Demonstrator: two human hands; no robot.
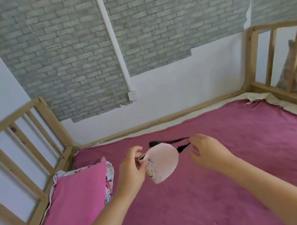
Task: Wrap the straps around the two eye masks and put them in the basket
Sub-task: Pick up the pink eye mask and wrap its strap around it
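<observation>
A pale pink eye mask [163, 163] with a small cartoon face is held above the magenta bed sheet [205, 191], folded over on itself. My left hand [133, 168] pinches the mask's left end. My right hand [207, 149] pulls its black strap [169, 141] out to the right, taut behind the mask. A second eye mask and a basket are not in view.
A pink pillow [77, 207] with a floral edge lies at the left of the bed. Wooden slatted rails [16, 152] close the left side, and another rail [280, 64] the far right. A brick-patterned wall with a socket [132, 95] stands behind.
</observation>
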